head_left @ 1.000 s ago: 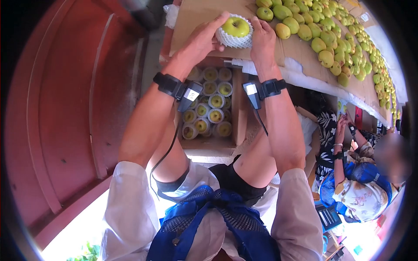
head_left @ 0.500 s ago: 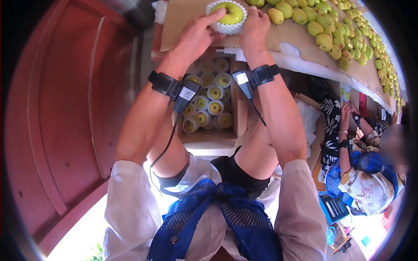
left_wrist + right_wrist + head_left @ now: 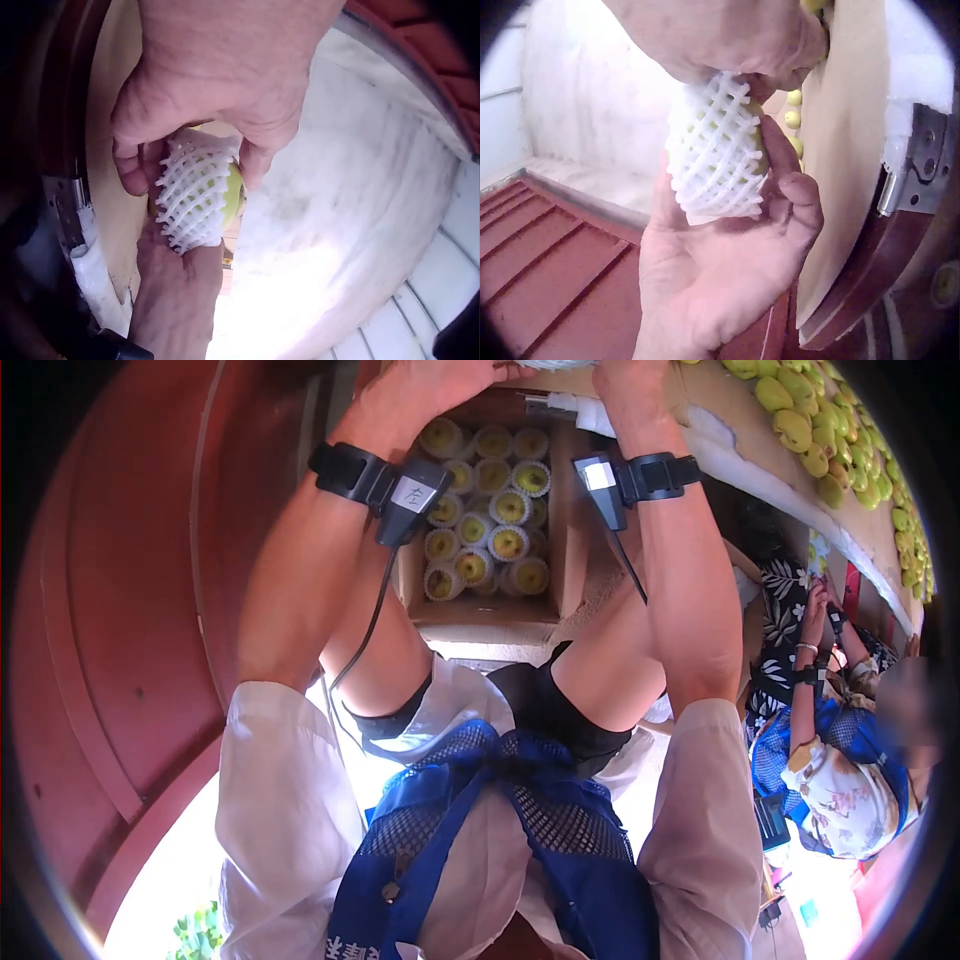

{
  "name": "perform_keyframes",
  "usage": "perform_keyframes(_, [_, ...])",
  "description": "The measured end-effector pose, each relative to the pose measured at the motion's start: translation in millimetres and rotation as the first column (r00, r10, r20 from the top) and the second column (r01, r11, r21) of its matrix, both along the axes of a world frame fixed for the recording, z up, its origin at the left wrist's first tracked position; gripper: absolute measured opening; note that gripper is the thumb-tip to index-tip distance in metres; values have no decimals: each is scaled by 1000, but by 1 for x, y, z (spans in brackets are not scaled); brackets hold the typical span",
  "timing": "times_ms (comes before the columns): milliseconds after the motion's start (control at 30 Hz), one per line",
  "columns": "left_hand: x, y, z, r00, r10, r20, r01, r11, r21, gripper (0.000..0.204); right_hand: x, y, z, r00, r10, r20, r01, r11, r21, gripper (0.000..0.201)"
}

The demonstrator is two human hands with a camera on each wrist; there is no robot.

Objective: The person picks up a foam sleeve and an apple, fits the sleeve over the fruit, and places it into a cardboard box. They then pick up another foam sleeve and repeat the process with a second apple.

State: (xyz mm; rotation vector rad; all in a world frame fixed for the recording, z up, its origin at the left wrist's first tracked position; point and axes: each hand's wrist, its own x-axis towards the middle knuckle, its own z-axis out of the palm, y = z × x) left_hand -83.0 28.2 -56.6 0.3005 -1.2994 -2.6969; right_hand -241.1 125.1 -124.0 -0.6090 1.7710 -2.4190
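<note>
A green apple sits in a white foam net between my two hands. My left hand cups it, the palm under the net and the fingers curled along the far side in the right wrist view. My right hand holds the opposite end of the net, its fingers bent at the mesh edge. In the head view, the left hand and right hand are partly cut off by the top edge, and only a sliver of the net shows.
Below the hands stands a cardboard box of apples in foam nets. Loose green apples cover the cardboard-topped table on the right. Another person is at the far right. A red panel stands at the left.
Both hands and the netted apple have shifted up in the head view, mostly out of frame, while the box also sits higher. Both hands stay on the netted apple.
</note>
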Motion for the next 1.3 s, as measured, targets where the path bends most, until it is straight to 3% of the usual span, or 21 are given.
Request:
perform_keyframes(133, [9,-4,1,999,-8,-49,9,1000,17,38,17,4,14,993,-22,-117,47,975,216,36])
perform_keyframes(233, [21,-2,8,997,47,-65,-46,999,15,39,31,12,22,919,-96,-383,229,920,319,36])
perform_keyframes(333, [37,2,15,992,60,-114,-61,998,-7,41,56,29,51,996,43,-79,-13,938,345,34])
perform_keyframes(467, [59,5,18,997,-62,-56,63,998,20,44,71,53,47,971,150,-184,-85,944,320,29])
perform_keyframes(567, [72,14,20,994,-76,-76,61,982,-178,47,80,65,52,916,260,-305,-165,938,306,34])
perform_keyframes(600, [77,15,22,993,-93,-67,75,968,-238,48,85,73,53,906,288,-311,-140,896,422,38])
perform_keyframes(667, [81,14,11,988,-148,45,155,958,-242,46,125,94,95,883,350,-312,-82,771,632,47])
perform_keyframes(700, [83,14,4,986,-154,68,167,948,-271,45,144,99,120,897,391,-205,-106,642,759,61])
perform_keyframes(800, [88,9,-20,966,-226,128,256,910,-326,42,149,107,85,777,615,-137,-418,665,619,74])
perform_keyframes(833, [91,10,-22,956,-254,147,290,895,-340,42,155,110,88,717,636,-284,-204,582,787,87])
perform_keyframes(933, [100,13,-26,942,-260,213,331,823,-461,41,176,109,84,693,666,-277,-163,519,839,92])
perform_keyframes(1067, [114,15,-51,987,-126,-100,65,881,-469,37,203,98,77,699,647,-305,-39,460,887,90])
perform_keyframes(1100, [111,12,-55,990,-139,-37,97,832,-546,37,209,98,69,650,610,-453,82,537,840,88])
perform_keyframes(1167, [107,10,-57,986,-144,87,165,718,-677,38,218,94,68,745,567,-353,51,479,876,81])
perform_keyframes(1200, [108,7,-59,985,-157,66,159,711,-685,39,221,92,67,785,541,-302,32,451,892,78])
perform_keyframes(1267, [114,5,-57,984,-175,26,142,696,-704,40,223,88,58,755,521,-397,65,543,837,69])
perform_keyframes(1300, [116,2,-55,976,-139,169,219,626,-748,41,224,85,50,739,509,-442,78,587,806,65])
